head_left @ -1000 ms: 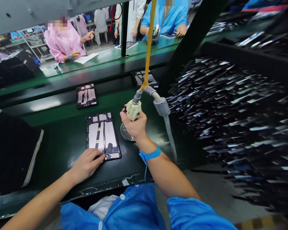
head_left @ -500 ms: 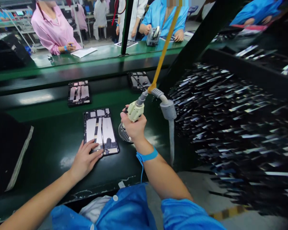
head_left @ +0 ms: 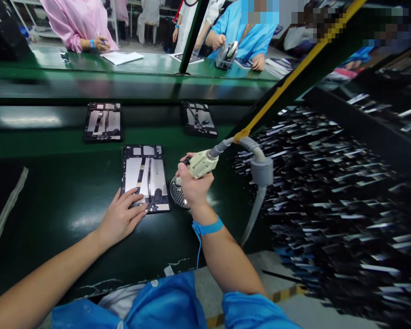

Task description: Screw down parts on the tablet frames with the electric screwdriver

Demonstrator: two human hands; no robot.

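Observation:
An opened tablet (head_left: 156, 176) lies flat on the green bench in front of me, its inside facing up with a pale panel, dark strips and a flat cable. My left hand (head_left: 125, 214) rests on its lower left corner, fingers stretched out and apart. Just right of the tablet, my right hand (head_left: 195, 185) is wrapped round a cream corded hand tool (head_left: 202, 164). A round perforated metal disc (head_left: 178, 192) shows below that hand, beside the tablet's right edge. From the tool's rear a grey cable (head_left: 256, 205) with a thick cylinder hangs down.
Two more opened tablets lie behind, one at left (head_left: 103, 121) and one at right (head_left: 199, 119). A yellow strap (head_left: 287, 84) runs up from the cable. Dense dark strips (head_left: 329, 183) fill the right side. Across the bench, co-workers stand near a grey tape dispenser (head_left: 227, 55).
The tool's rear end and its cable have swung to the right, so the tool leans more. My left hand stays on the tablet's lower corner. The whole view has shifted slightly.

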